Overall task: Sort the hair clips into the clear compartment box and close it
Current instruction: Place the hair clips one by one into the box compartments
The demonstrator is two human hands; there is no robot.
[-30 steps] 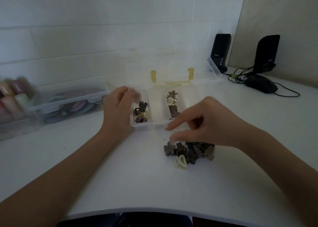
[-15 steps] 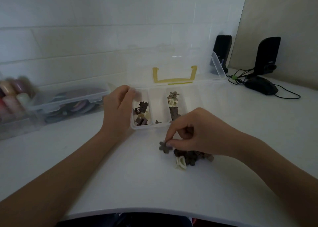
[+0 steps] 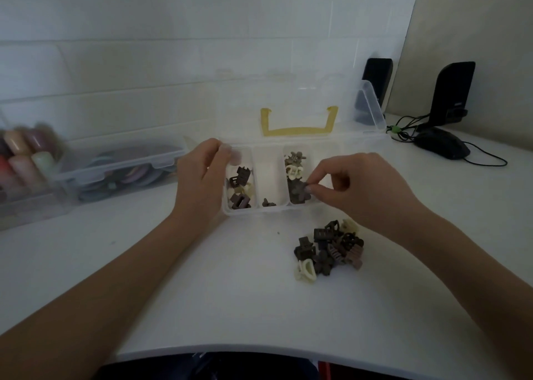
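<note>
The clear compartment box (image 3: 268,210) lies open on the white desk, its lid with a yellow handle (image 3: 298,130) leaning back against the wall. My left hand (image 3: 202,178) grips the box's left end. My right hand (image 3: 357,189) hovers over the third compartment, pinching a brown flower-shaped clip (image 3: 300,189) between thumb and forefinger. Square brown clips (image 3: 240,191) fill the first compartment, one small clip (image 3: 268,203) lies in the second, and flower clips (image 3: 294,166) sit in the third. A pile of loose brown and cream clips (image 3: 328,250) rests on the desk below my right hand.
A clear lidded bin (image 3: 121,169) of coloured items stands at the left, with blurred pastel objects (image 3: 23,155) beyond it. Two black speakers (image 3: 452,91), a black mouse (image 3: 442,146) and cables sit at the back right. The desk's front edge curves near me.
My right hand picked a brown flower clip from the pile and carried it up to the third compartment. My left hand stayed on the box's left end.
</note>
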